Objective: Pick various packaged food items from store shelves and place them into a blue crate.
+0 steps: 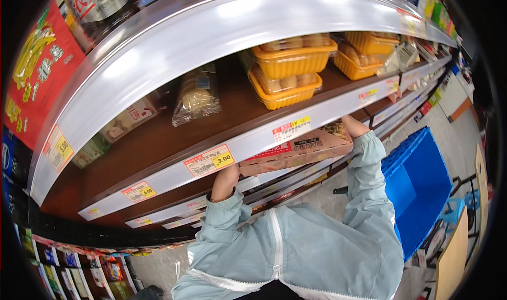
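A shallow pinkish-brown cardboard box (pixel 317 148) with a red label is held level in front of my body, just below a shelf's price rail (pixel 248 148). My right hand (pixel 355 127) grips its right end, the fingers bent over the rim. At the opposite end my left hand (pixel 227 179) holds the box from the side; the rail hides most of its fingers. Small brownish contents show at the box's right corner, too little of them to name. The rail covers part of the box's far side.
Above the rail, yellow trays of round baked goods (pixel 288 62) and a clear bag of pastry (pixel 197 96) stand on the brown shelf. More shelf tiers lie underneath. An empty blue crate (pixel 417 189) stands to my right. A red snack bag (pixel 39 67) is at upper left.
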A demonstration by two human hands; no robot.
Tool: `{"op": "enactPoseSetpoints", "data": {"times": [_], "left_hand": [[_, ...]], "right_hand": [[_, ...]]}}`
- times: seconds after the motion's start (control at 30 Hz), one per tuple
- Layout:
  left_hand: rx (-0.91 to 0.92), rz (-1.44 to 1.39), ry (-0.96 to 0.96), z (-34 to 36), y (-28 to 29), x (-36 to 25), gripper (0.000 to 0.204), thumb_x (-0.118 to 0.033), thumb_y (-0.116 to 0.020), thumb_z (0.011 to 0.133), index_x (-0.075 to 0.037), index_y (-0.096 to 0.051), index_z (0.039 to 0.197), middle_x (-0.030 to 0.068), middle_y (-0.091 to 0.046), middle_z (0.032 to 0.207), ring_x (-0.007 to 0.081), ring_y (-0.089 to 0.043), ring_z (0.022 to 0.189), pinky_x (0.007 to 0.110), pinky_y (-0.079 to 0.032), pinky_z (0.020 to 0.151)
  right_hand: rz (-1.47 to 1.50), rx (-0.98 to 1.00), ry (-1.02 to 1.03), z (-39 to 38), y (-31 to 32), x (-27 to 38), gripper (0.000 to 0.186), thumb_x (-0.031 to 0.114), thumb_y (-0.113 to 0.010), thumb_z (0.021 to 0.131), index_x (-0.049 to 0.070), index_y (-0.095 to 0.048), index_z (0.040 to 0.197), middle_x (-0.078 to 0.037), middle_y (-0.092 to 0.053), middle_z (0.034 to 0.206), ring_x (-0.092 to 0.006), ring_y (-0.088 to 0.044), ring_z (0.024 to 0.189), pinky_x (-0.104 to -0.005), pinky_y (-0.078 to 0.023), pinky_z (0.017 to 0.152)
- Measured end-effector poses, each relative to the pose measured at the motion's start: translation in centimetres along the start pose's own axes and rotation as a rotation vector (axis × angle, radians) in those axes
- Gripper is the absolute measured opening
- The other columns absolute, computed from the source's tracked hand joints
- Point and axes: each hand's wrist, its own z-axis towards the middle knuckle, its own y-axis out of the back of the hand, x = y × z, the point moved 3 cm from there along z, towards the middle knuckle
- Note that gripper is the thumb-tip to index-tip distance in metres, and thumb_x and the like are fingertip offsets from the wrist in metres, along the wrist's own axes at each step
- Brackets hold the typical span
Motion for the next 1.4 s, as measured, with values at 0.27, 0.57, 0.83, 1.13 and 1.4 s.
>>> {"op": "enactPoseSetpoints", "data": {"times": [0.27, 0.57, 0.83, 1.13, 1.4], "left_hand": [[0.006, 0.152, 0.027, -2.2, -3.1, -0.9, 0.055, -0.041, -0.033, 0.084, 0.003, -0.032, 0.117, 0.0106, -0.042, 0.113, 0.0154, -0.041, 0.1, 0.026, -0.029, 0.088], [0.311, 0.194, 0.29, -7.3, -7.4, 0.5, 0.058, -0.044, -0.036, 0.081, 0.003, -0.035, 0.114, 0.0125, -0.048, 0.106, 0.0169, -0.05, 0.091, 0.026, -0.037, 0.079], [0.725, 0.343, 0.45, -7.9, -12.0, 7.3, 0.06, -0.045, -0.033, 0.082, 0.005, -0.033, 0.116, 0.0106, -0.042, 0.111, 0.0169, -0.042, 0.098, 0.026, -0.03, 0.085], [0.879, 0.28, 0.38, -3.8, -22.9, 13.4, 0.056, -0.037, -0.034, 0.084, 0.0, -0.021, 0.124, 0.0111, -0.033, 0.121, 0.0172, -0.033, 0.11, 0.027, -0.025, 0.092], [0.912, 0.143, 0.653, 4.8, -41.6, 19.8, 0.047, -0.025, -0.048, 0.076, -0.001, -0.035, 0.115, 0.0102, -0.047, 0.109, 0.0185, -0.048, 0.097, 0.03, -0.037, 0.083]], "right_hand": [[0.173, 0.025, 0.065, -9.3, -2.1, -1.0, 0.047, 0.024, -0.035, 0.084, -0.001, -0.025, 0.123, -0.01, -0.037, 0.12, -0.0141, -0.039, 0.105, -0.0255, -0.031, 0.089], [0.198, -0.262, 0.233, -23.3, -4.2, -6.7, 0.053, 0.023, -0.037, 0.085, 0.004, -0.013, 0.128, -0.008, -0.03, 0.125, -0.0115, -0.03, 0.11, -0.0243, -0.026, 0.092], [0.338, -0.65, 0.123, -35.2, -6.0, -10.6, 0.056, 0.023, -0.037, 0.084, 0.008, -0.008, 0.13, -0.008, -0.026, 0.127, -0.0143, -0.031, 0.112, -0.0259, -0.029, 0.091], [0.542, -0.836, 0.154, -39.5, 2.6, -12.8, 0.056, 0.025, -0.04, 0.083, 0.006, -0.013, 0.128, -0.011, -0.029, 0.125, -0.0173, -0.036, 0.11, -0.0285, -0.033, 0.089], [0.51, -0.829, 0.306, -43.6, 22.2, -11.9, 0.062, 0.018, -0.049, 0.078, 0.009, -0.013, 0.128, -0.01, -0.033, 0.122, -0.017, -0.039, 0.107, -0.0297, -0.038, 0.084]]}}
